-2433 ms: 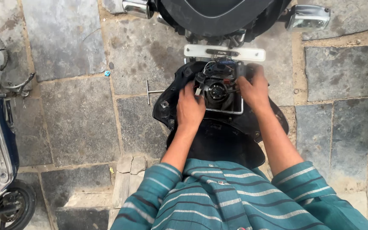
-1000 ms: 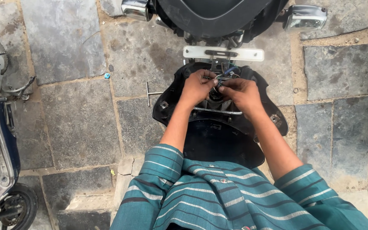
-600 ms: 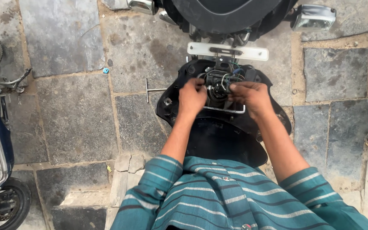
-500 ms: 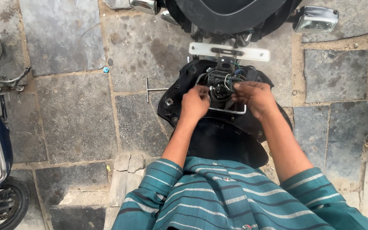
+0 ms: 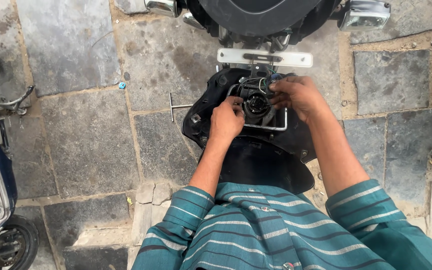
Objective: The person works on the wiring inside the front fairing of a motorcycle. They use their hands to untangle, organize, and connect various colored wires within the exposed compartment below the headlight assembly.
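The headlight housing (image 5: 248, 145) is a black plastic shell, lying on the stone floor with its hollow back turned upward — broad and rounded, with its wider dark end nearest the person. Set into its upper half is the round headlight unit (image 5: 256, 104), dark, with a circular socket at its centre and a thin metal frame around it, the frame's lower bar showing bright against the black. From the top edge of that unit a small bunch of wires (image 5: 262, 84) rises — green, blue and pale strands, bent over close together. A small screw mount shows pale on the shell's left rim, beside the unit.
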